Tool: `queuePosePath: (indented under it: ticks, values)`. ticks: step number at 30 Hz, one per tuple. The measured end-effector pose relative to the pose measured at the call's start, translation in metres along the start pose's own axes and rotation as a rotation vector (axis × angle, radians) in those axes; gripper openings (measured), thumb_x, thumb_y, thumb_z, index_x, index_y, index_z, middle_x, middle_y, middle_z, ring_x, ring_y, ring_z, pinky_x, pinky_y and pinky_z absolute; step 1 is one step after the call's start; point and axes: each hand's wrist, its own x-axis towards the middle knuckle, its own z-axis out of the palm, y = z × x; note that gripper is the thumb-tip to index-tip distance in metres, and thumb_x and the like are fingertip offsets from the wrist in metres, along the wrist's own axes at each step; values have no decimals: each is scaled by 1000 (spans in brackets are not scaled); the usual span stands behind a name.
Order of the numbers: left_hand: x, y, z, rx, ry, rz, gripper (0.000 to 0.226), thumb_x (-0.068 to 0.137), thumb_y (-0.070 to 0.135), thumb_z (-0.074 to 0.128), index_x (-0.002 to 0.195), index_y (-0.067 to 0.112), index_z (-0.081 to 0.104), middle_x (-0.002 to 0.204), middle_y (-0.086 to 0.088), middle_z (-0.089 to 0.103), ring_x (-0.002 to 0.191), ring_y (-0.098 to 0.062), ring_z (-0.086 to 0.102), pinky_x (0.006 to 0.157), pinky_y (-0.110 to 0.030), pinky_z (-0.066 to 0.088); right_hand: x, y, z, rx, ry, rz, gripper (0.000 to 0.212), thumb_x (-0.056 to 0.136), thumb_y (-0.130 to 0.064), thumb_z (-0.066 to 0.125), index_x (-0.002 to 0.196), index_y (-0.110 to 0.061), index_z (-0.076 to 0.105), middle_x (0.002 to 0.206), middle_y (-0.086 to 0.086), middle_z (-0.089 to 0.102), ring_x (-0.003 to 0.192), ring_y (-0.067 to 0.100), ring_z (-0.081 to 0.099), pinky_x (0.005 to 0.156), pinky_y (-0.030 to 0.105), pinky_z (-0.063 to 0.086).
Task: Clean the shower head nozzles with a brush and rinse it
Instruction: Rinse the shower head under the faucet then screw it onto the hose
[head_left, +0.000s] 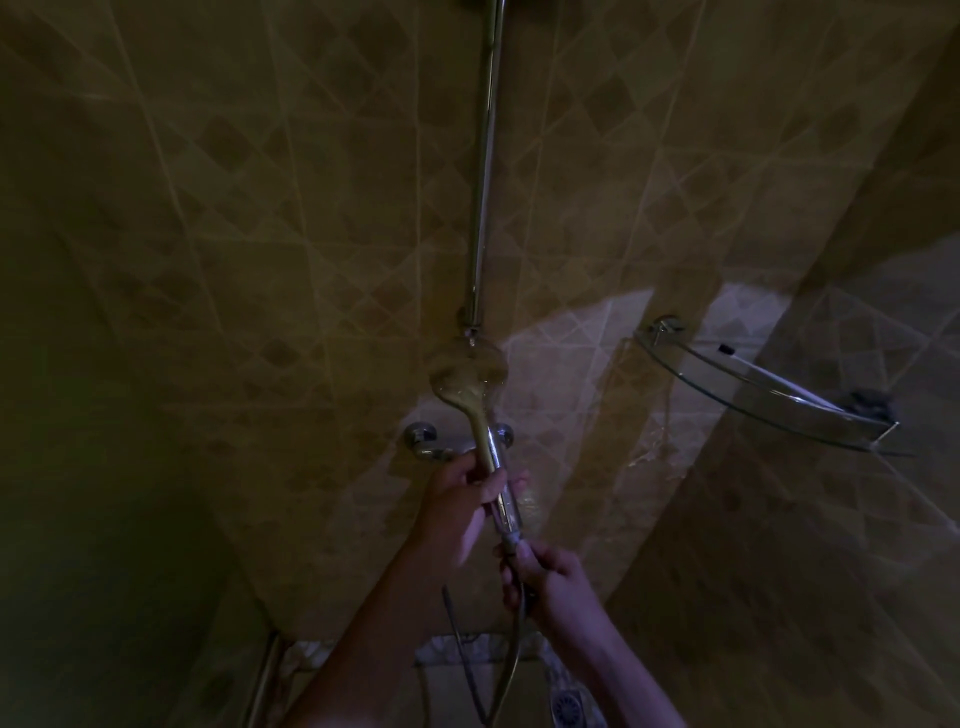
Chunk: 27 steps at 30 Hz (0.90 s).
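A chrome hand-held shower head (467, 371) is raised in front of the tiled wall, its round head up and its back toward me, so the nozzles are hidden. My left hand (457, 506) grips the middle of its handle. My right hand (545, 579) grips the bottom end of the handle where the metal hose (511, 670) joins. The hose hangs down between my forearms. No brush is in view.
A vertical chrome riser rail (485, 166) runs up the wall behind the head. The mixer tap (423, 441) is on the wall just left of the handle. A glass corner shelf (763, 395) juts out at the right. A floor drain (566, 709) lies below.
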Motion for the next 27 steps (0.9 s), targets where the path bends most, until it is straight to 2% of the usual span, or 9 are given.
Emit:
queuePosePath:
  ticks: [5, 9, 12, 15, 18, 20, 22, 24, 27]
  values:
    - [-5, 5, -2, -20, -70, -7, 29, 88, -3, 53, 116, 4, 58, 94, -16, 72, 91, -32, 71, 81, -38, 55, 2, -1, 1, -20, -6, -22, 29, 100, -17, 46, 83, -1, 62, 65, 15, 49, 54, 20, 42, 55, 31, 29]
    - [-6, 5, 7, -120, -71, -31, 35, 83, 9, 60, 117, 0, 57, 88, -16, 69, 82, -28, 68, 76, -33, 56, 1, 1, 2, -25, -14, -11, 28, 100, -19, 48, 80, -6, 63, 66, 10, 55, 57, 18, 46, 56, 30, 32]
    - [-6, 2, 13, 68, 27, -11, 19, 84, 2, 68, 102, 2, 61, 78, -7, 59, 71, -16, 58, 64, -23, 52, -2, 0, 3, -32, -45, -22, 32, 99, -22, 49, 73, -12, 64, 66, 9, 57, 58, 18, 47, 57, 30, 34]
    - [-7, -2, 14, 165, 83, -1, 25, 83, -2, 67, 108, -2, 61, 76, -5, 58, 68, -11, 60, 62, -21, 51, -5, -2, 5, -54, -61, -43, 35, 100, -24, 48, 71, -12, 63, 63, 11, 54, 55, 18, 47, 55, 28, 34]
    - [-9, 1, 13, 94, 70, -3, 23, 84, -7, 63, 107, -1, 63, 87, -11, 65, 81, -20, 66, 71, -25, 56, -6, -3, 5, -48, -59, -39, 35, 100, -22, 48, 70, -10, 62, 60, 9, 54, 54, 18, 46, 53, 27, 34]
    - [-9, 3, 12, 36, 46, -21, 22, 85, -10, 58, 106, -3, 62, 95, -16, 66, 89, -29, 68, 81, -35, 59, -7, -2, 5, -48, -52, -40, 33, 100, -20, 47, 73, -8, 62, 61, 9, 54, 54, 17, 45, 52, 25, 34]
    - [-10, 4, 10, 18, 23, -31, 20, 87, -10, 54, 104, -3, 60, 93, -18, 69, 94, -38, 68, 91, -47, 55, -8, -1, 5, -35, -42, -42, 30, 100, -18, 47, 79, -5, 63, 65, 13, 52, 55, 17, 44, 53, 27, 32]
    - [-13, 4, 8, -2, 12, -45, 25, 88, -4, 54, 113, -1, 57, 93, -20, 70, 97, -44, 67, 94, -53, 51, -9, -1, 5, -21, -37, -47, 29, 100, -18, 47, 81, -3, 62, 69, 17, 50, 56, 19, 43, 55, 29, 31]
    - [-16, 4, 9, -84, -26, -81, 38, 87, 10, 53, 124, 2, 50, 102, -26, 66, 103, -48, 64, 91, -51, 48, -11, -3, 4, -2, -42, -57, 27, 100, -16, 47, 79, -5, 62, 71, 19, 49, 58, 20, 43, 58, 30, 32]
